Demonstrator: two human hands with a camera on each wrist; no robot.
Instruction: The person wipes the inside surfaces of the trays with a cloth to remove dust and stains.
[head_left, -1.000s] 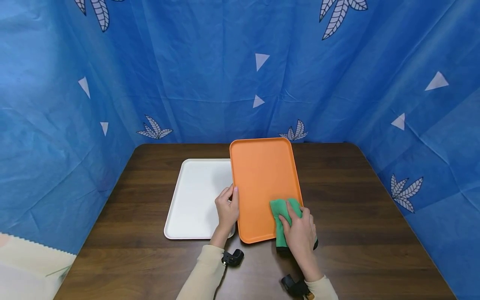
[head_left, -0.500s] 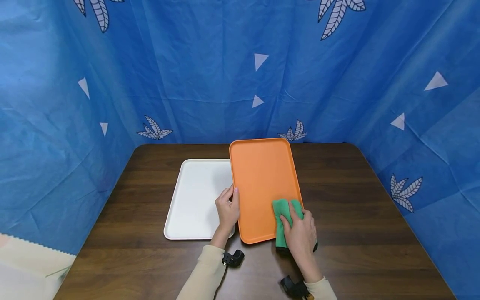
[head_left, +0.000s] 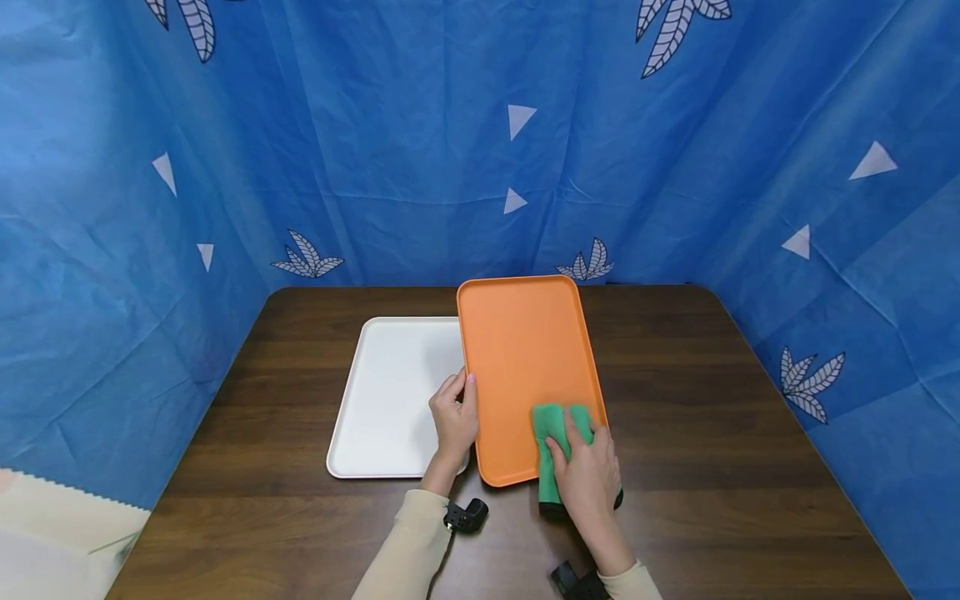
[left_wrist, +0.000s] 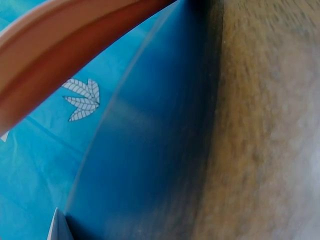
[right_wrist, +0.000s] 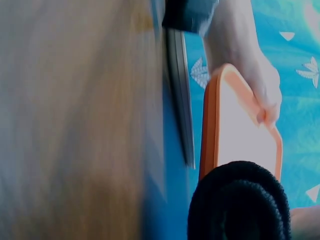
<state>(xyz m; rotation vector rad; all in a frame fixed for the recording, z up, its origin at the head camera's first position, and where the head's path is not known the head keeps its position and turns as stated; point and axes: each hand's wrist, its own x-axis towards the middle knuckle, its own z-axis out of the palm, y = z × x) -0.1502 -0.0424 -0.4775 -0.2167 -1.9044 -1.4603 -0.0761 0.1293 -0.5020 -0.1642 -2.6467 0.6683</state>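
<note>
**Right hand (head_left: 588, 475) holds a soft green cloth with black edging (head_left: 549, 429) against a rectangular, raised-rim orange tray (head_left: 525, 350)**

From my end I see its fingers bent over the bunched cloth, thumb and forefinger apart, pressing at the tray's lower right corner; the black edging hangs past the near rim. The left hand (head_left: 453, 425) pinches the left rim, thumb in front, other fingers partly hidden. The tray tilts its face toward the head view, and the right wrist view shows its near corner apart from the dark brown wood-grain table (head_left: 720, 433).

I read this as wiping. I'd want flat, even pressure, cloth between fingertips and surface, strokes reaching right into the rounded corner. A hard push there could twist the tray, so I'd ask for a firm pinch on the left.

Below, a rectangular white tray (head_left: 393, 400) lies flat on the table, partly hidden by the orange one. A blue fabric curtain (head_left: 480, 167), printed with white leaves and triangles, hangs behind and at both sides.
</note>
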